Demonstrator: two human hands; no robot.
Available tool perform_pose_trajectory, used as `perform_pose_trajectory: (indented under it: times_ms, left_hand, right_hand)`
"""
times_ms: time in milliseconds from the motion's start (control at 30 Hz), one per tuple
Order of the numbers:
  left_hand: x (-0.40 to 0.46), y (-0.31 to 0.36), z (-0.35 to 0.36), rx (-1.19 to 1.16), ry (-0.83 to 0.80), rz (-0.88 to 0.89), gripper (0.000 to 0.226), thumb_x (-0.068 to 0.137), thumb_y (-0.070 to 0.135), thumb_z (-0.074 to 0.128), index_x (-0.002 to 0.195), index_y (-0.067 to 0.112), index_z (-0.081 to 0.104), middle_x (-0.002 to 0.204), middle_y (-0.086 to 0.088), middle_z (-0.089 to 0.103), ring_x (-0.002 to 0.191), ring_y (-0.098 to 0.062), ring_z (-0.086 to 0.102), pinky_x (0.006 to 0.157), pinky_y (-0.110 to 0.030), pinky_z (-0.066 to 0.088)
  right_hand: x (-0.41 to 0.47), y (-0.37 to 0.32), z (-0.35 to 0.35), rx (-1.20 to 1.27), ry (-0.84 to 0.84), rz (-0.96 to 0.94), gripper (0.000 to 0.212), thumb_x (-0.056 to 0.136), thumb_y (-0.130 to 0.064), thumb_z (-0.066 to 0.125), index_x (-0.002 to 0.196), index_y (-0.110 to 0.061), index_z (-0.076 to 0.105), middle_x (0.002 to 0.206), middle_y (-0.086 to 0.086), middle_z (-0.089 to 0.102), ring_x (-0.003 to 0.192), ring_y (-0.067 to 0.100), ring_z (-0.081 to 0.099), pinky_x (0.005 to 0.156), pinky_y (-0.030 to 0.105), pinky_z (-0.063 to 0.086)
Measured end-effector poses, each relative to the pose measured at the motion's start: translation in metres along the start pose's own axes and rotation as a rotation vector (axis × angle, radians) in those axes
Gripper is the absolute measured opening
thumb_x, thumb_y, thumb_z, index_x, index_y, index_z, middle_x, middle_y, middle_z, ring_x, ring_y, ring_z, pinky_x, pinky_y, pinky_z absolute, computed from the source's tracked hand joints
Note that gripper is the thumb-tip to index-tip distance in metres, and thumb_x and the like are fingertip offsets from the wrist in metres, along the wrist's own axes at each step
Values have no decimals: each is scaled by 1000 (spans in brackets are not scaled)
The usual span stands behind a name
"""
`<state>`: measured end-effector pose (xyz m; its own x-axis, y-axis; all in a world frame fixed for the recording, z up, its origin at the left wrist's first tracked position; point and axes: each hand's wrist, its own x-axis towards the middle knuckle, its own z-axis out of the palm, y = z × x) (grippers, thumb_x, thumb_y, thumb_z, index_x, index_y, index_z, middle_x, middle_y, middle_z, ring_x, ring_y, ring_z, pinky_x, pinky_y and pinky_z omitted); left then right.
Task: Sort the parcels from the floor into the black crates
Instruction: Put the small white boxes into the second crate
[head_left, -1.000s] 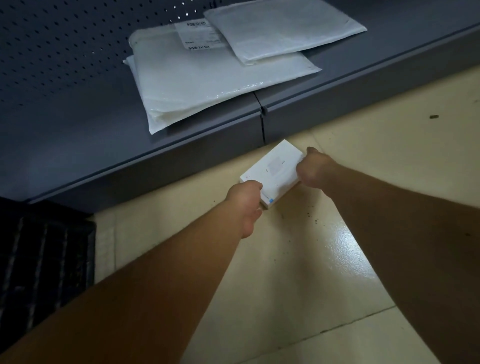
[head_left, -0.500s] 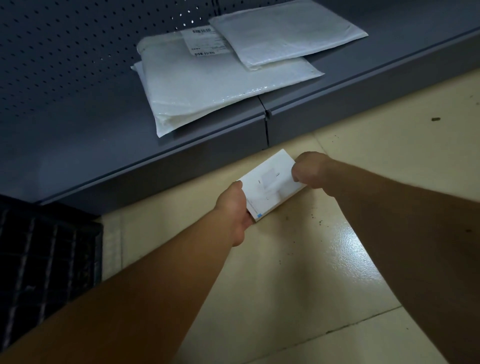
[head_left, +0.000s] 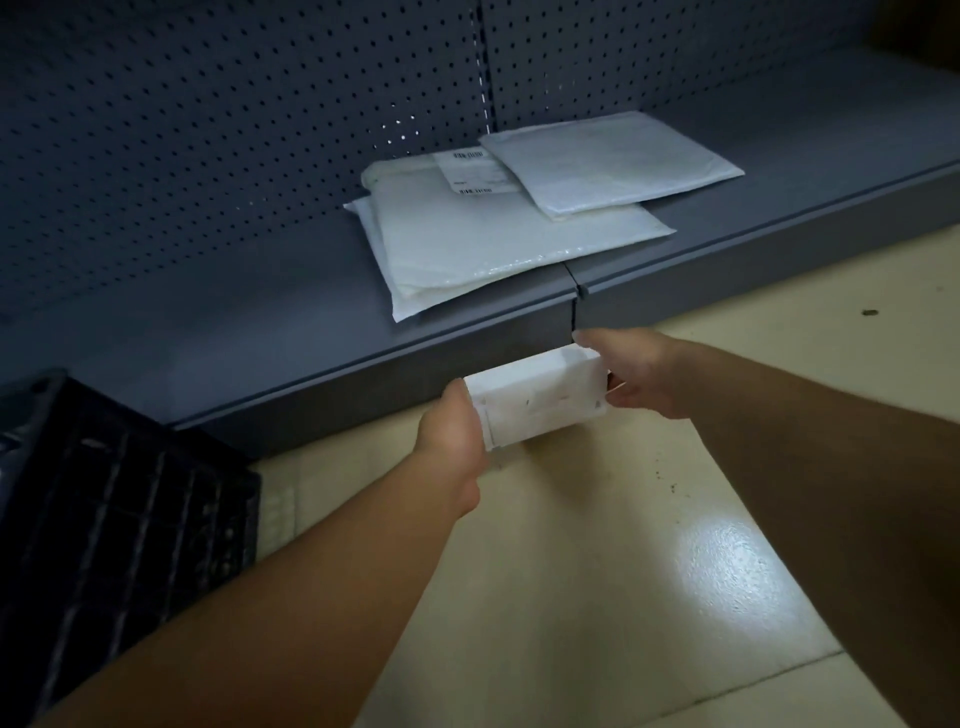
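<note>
Black crate (head_left: 119, 519) seen at far left on floor: ribbed lattice plastic, likely destination. Left hand (head_left: 452, 431) clamped on left end of small white box (head_left: 540, 402); right hand (head_left: 636, 376) clamped on right end. Box held clear above glossy cream floor tiles (head_left: 597, 597), presumably two-handed for inspection; rigid, rectangular. White padded mailers (head_left: 498, 244) stacked flat on grey metal shelf (head_left: 208, 332), pegboard behind.

Both hands have lifted the small white box (head_left: 540, 402) off the floor.

A dim grey pegboard shelf (head_left: 218, 332) stands on a glossy cream, probably tiled, floor (head_left: 597, 597).
</note>
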<state>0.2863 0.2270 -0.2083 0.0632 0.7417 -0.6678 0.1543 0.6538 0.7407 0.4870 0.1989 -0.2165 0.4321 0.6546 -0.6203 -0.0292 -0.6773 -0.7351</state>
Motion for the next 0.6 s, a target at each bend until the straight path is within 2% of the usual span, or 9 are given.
perform_pose_trajectory:
  times_ms: [67, 133, 233, 300, 367, 467, 533, 600]
  left_hand:
    - [-5, 6, -9, -22, 51, 21, 50, 95, 49, 48, 129, 16, 64, 129, -12, 67, 120, -36, 62, 105, -46, 48]
    - [-10, 15, -19, -65, 103, 52, 54, 91, 51, 54, 132, 15, 62, 124, -9, 68, 116, -34, 63, 107, -46, 48]
    - [-20, 28, -37, -60, 146, 105, 61, 74, 50, 62, 121, 12, 64, 117, -9, 69, 108, -33, 66, 101, -42, 50]
    - [-22, 33, -50, 9, 148, 166, 48, 69, 38, 62, 101, 4, 69, 107, -20, 73, 95, -35, 70, 84, -34, 52]
    - [-27, 39, -64, 49, 155, 223, 26, 77, 24, 64, 88, 0, 69, 94, -22, 74, 83, -32, 68, 73, -35, 50]
    - [-32, 50, -85, 51, 194, 296, 7, 86, 10, 63, 90, 5, 67, 89, -16, 71, 85, -30, 67, 82, -39, 57]
    - [-36, 56, -100, 44, 221, 319, 11, 89, 10, 64, 99, 12, 69, 98, -9, 74, 94, -30, 71, 89, -42, 60]
    - [-39, 62, -116, 13, 226, 350, 14, 91, 10, 64, 101, 19, 68, 100, -5, 74, 95, -25, 71, 84, -39, 61]
  right_hand:
    - [-7, -13, 5, 0, 30, -17, 45, 91, -58, 58, 111, -17, 59, 104, 7, 64, 93, 24, 67, 83, 34, 59]
    - [-16, -25, 8, 8, 49, -36, 43, 94, -47, 61, 116, -10, 58, 108, 10, 62, 94, 26, 68, 82, 36, 61]
    - [-31, -39, 11, 12, 27, -53, 25, 94, -22, 68, 106, -2, 62, 105, 13, 64, 89, 25, 69, 80, 38, 62]
    - [-39, -47, 16, 14, -3, -66, 15, 91, -11, 70, 100, 0, 64, 98, 16, 70, 83, 25, 72, 71, 36, 62]
    - [-47, -56, 23, 25, -36, -68, 15, 89, -6, 70, 101, 2, 65, 96, 18, 74, 80, 27, 75, 67, 35, 62]
    - [-58, -74, 40, 49, -61, -100, 18, 88, -2, 70, 104, 4, 66, 97, 17, 75, 80, 25, 76, 67, 34, 62]
    - [-65, -86, 54, 44, -45, -142, 19, 87, -4, 70, 104, 2, 66, 98, 17, 75, 79, 25, 75, 65, 35, 61]
    - [-75, -99, 71, 50, -38, -177, 18, 90, -10, 68, 105, -1, 64, 100, 17, 74, 84, 29, 74, 71, 41, 62]
